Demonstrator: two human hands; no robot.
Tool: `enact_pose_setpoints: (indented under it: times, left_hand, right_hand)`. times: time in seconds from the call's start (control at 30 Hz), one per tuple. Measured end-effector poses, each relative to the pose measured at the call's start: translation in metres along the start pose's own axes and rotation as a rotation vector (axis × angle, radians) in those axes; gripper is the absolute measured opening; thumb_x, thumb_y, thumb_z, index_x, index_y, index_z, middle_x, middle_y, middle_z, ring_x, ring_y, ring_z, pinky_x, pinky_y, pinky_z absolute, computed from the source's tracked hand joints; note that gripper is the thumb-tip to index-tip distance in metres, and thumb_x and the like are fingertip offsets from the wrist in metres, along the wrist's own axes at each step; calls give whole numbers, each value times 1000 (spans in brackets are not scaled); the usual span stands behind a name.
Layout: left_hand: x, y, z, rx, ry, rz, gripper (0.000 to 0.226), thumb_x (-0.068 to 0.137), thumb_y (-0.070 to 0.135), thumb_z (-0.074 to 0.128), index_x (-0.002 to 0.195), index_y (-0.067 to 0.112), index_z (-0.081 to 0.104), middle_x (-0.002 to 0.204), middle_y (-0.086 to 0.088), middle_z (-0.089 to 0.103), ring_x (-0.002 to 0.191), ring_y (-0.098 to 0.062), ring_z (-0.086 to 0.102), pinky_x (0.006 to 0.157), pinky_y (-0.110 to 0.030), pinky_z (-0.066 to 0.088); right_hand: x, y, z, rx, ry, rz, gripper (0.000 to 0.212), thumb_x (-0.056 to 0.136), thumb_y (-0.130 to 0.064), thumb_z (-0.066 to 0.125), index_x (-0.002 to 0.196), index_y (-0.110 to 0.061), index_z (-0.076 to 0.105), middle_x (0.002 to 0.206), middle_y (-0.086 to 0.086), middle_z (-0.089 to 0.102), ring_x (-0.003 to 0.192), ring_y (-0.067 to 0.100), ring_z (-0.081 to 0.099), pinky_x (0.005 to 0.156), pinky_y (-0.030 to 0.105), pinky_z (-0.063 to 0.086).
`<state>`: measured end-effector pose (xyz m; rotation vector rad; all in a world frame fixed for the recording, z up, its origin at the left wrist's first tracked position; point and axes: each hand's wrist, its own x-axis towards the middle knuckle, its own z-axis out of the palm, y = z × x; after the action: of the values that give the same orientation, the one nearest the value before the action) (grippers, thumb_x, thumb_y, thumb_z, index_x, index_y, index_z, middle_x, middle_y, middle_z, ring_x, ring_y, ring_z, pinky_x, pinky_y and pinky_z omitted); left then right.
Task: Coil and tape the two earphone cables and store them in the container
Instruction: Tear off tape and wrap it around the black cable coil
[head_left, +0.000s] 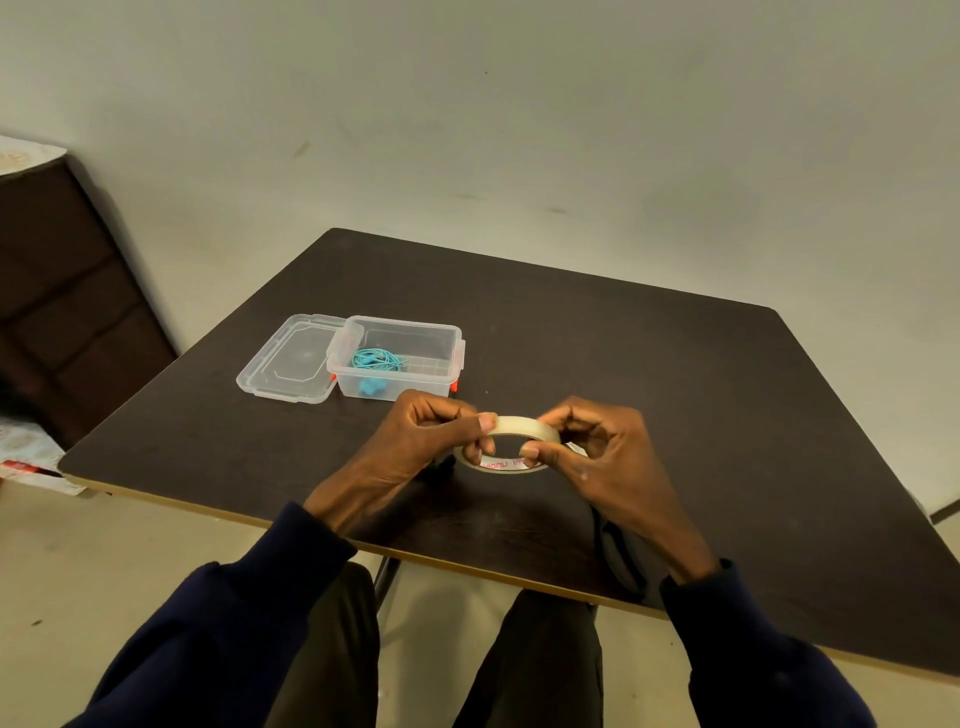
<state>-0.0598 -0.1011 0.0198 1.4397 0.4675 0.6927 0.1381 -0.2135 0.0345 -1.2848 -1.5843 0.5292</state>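
My left grip (415, 441) and right grip (597, 447) both pinch the tape roll (511, 428) just above the counter (675, 389). The tape end could tear short or stick to my fingers. At five o'clock a dark cable (618, 556) under my wrist could snag. The teal cable (376, 359) sits in the open container (415, 387) at ten o'clock, with the lid (291, 358) beside it.

Red lettering (501, 463) on tape roll (519, 426) (inner core), blurred, not legible

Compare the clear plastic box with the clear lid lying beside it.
The clear plastic box is deep and holds a coiled teal earphone cable; the clear plastic lid is shallow and holds nothing. The box stands open on the right; the lid lies off it, on its left. Both are transparent rounded rectangles on the dark table.
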Motion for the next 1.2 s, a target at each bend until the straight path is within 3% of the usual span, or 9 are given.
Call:
enact_pose_setpoints:
  times: [0.1, 0.23, 0.33, 0.43, 0.57, 0.77, 0.87, 1.0, 1.2]
  left_hand:
    - [1, 1, 1, 72, -14, 16, 24, 74, 40, 73, 75, 17, 79, 73, -6, 73, 67, -13, 66, 68, -22, 55]
    - [3, 3, 3, 112, -24, 18, 16, 79, 35, 78, 71, 20, 78, 72, -3, 73, 66, -11, 64, 67, -20, 53]
    - [3, 2, 1, 97, -24, 4, 19, 83, 29, 74, 76, 12, 77, 73, -3, 73, 67, -11, 65, 68, -21, 53]
    - [1, 0, 0, -1, -61, -23, 27, 83, 30, 74, 85, 3, 77, 78, -8, 73, 71, -15, 65, 71, -23, 56]
    - [-3, 0, 2, -119, -95, -69, 25, 85, 15, 62, 92, -7, 71, 80, -11, 72, 73, -15, 65, 72, -22, 56]
    - [-5, -2, 2, -123, -96, -88, 17, 83, 14, 64, 88, 2, 75, 81, -10, 73, 73, -14, 67, 73, -22, 56]
    - [-2, -3, 4, -41, -73, -53, 9, 81, 18, 76, 79, 9, 78, 77, -8, 73, 70, -14, 65, 71, -21, 56]
    - [1, -2, 6, 30, -55, -38, 20, 71, 37, 72, 72, 18, 79, 75, -7, 73, 69, -14, 65, 70, -22, 55]
    - [2, -7, 5, 21, -42, -38, 35, 72, 32, 72, 83, -1, 76, 78, -14, 72, 70, -14, 67, 72, -19, 54]
  right_hand:
    - [3, -1, -2, -85, -24, -41, 24, 81, -31, 79, 98, -15, 76, 89, -5, 75, 83, 16, 71, 73, 32, 59]
    - [6, -3, -1, -149, -49, -79, 24, 81, -33, 78, 97, -16, 76, 90, -9, 74, 83, 10, 71, 73, 26, 58]
    - [7, -4, -3, -170, -40, -104, 21, 81, -28, 80, 96, -14, 76, 89, -9, 74, 82, 8, 71, 73, 21, 56]
    - [7, -4, -4, -146, -23, -107, 24, 81, -27, 80, 97, -10, 76, 89, -5, 76, 82, 11, 72, 73, 28, 59]
    - [3, -2, -4, -110, -6, -111, 25, 82, -29, 78, 99, -11, 75, 92, -3, 76, 84, 12, 73, 75, 31, 61]
    - [0, -2, -5, -122, -11, -110, 24, 81, -32, 76, 101, -18, 73, 94, -8, 75, 87, 9, 72, 78, 22, 58]
    - [1, -2, -5, -173, -38, -124, 24, 82, -29, 77, 101, -14, 75, 94, -7, 75, 87, 7, 71, 79, 23, 58]
    - [5, -3, -5, -273, -55, -164, 20, 81, -18, 82, 100, -13, 76, 91, -5, 75, 84, 7, 69, 75, 25, 57]
    - [8, -7, -6, -372, -102, -205, 20, 80, -11, 84, 99, -14, 78, 88, -5, 73, 79, 9, 65, 68, 24, 52]
